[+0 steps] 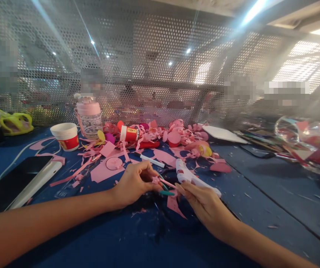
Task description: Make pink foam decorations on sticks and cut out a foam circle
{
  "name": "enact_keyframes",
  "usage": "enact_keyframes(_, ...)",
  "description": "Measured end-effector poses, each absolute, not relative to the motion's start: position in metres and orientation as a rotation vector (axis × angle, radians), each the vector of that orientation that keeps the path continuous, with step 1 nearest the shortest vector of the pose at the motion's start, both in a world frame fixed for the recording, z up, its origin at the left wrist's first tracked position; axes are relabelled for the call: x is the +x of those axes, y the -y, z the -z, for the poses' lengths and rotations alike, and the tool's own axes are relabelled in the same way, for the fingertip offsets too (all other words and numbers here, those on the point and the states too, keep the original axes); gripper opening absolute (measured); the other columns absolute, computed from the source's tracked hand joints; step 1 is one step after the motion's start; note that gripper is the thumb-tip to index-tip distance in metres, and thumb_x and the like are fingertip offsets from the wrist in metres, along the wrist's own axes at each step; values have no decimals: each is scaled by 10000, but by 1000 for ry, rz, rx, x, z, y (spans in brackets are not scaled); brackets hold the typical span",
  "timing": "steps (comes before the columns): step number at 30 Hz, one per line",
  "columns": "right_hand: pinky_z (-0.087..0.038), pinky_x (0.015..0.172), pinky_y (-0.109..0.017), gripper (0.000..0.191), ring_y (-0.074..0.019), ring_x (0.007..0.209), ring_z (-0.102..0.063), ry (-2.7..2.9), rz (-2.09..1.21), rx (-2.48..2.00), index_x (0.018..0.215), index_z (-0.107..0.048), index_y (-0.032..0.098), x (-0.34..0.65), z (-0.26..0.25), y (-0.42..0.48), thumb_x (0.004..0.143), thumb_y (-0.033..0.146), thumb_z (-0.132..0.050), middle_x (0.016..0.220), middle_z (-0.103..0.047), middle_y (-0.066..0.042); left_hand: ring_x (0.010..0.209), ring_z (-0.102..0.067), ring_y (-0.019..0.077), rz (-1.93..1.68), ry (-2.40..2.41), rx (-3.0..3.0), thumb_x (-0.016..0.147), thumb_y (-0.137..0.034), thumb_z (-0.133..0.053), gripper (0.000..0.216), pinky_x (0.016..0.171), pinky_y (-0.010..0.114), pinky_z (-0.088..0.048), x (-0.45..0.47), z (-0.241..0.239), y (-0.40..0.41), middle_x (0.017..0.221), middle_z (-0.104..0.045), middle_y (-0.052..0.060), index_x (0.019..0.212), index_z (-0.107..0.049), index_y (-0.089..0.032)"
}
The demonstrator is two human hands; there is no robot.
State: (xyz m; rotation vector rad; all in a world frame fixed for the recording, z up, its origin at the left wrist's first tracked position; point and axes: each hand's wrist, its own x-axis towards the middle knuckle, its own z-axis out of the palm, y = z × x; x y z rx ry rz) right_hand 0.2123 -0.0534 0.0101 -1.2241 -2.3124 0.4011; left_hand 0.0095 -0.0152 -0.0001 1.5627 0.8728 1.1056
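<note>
My left hand (133, 183) is closed, its thumb and forefinger pinching a small pink star (155, 179). From the star a narrow pink paper strip (168, 182) runs across to my right hand (201, 201), which pinches its other end between thumb and fingertips. A thin teal piece (167, 193) shows under the strip beside my left thumb; its kind is unclear. Just behind my right hand lies a white glue gun (185, 173). Below the strip a pointed pink paper scrap (174, 204) rests on the blue table (115, 238).
Pink paper scraps (106, 173) spread behind my hands. A paper cup (69, 139) and a bottle (89, 117) stand at the left, near a black phone (17, 175). One cup (129, 133) lies tipped over. Clear plastic packaging (319, 149) sits at the right, before a perforated screen (160, 56).
</note>
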Motion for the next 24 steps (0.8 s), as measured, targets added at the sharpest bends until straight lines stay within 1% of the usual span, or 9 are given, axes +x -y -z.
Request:
enact_keyframes(5,-348,496,-232,344,-116,516,-482,2367,-326,-1187,762,-525,188,214,-12,54,934,326,-262,608,-548,-5,591,-596,109,-1109,-866,1568,513,-221,-781,339,548,216,-437,9,0,15,629,-626,-23,633,-470,-156)
enact_keyframes(11,-336,481,-226,355,-106,480,-458,2404,-297,-1190,652,-449,199,212,-14,55,933,329,-275,552,-516,9,557,-531,88,-1123,-920,1614,496,-224,-792,330,531,209,-405,9,0,15,610,-593,-25,627,-499,-148)
enact_keyframes(18,-342,504,-227,315,-112,520,-492,2431,-291,-1208,686,-462,195,212,-12,54,931,290,-290,601,-554,1,564,-517,86,-1127,-924,1666,511,-255,-787,319,546,210,-403,8,1,14,605,-576,-28,635,-513,-148)
enact_keyframes(24,-347,501,-231,320,-111,516,-490,2419,-317,-1214,679,-463,193,211,-14,55,928,291,-289,600,-555,-4,541,-509,88,-1139,-908,1696,522,-287,-781,321,522,212,-393,8,2,14,582,-559,-30,639,-516,-148)
